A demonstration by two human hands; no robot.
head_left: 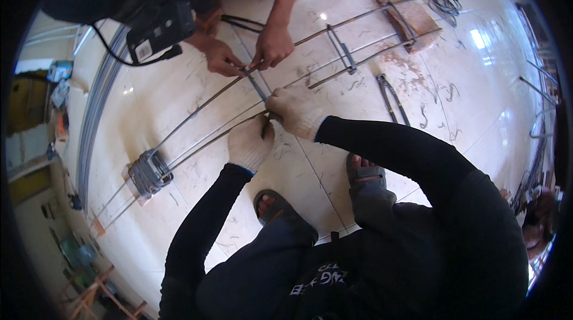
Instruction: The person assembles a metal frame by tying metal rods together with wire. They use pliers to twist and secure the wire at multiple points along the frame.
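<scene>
Pale glossy floor tiles (477, 99) filled the frame, and across the middle ran our steel rods (203, 132). Our gloved left hand (250, 141) was clenched on the nearest rod; our right hand (295, 111) pinched the metal tie (258, 86) crossing them. Above, another person's bare hands (248, 51) gripped that tie too. Pliers (391, 98) lay at right.

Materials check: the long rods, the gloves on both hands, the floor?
Long rods: likely bare steel, dull grey, thin and slightly bowed. Gloves on the left hand and right hand: white knitted fabric, probably cotton, ribbed cuffs visible. Floor: glossy pale tile, grout lines and window glare, with rust-coloured dust and wire scraps on it.
</scene>
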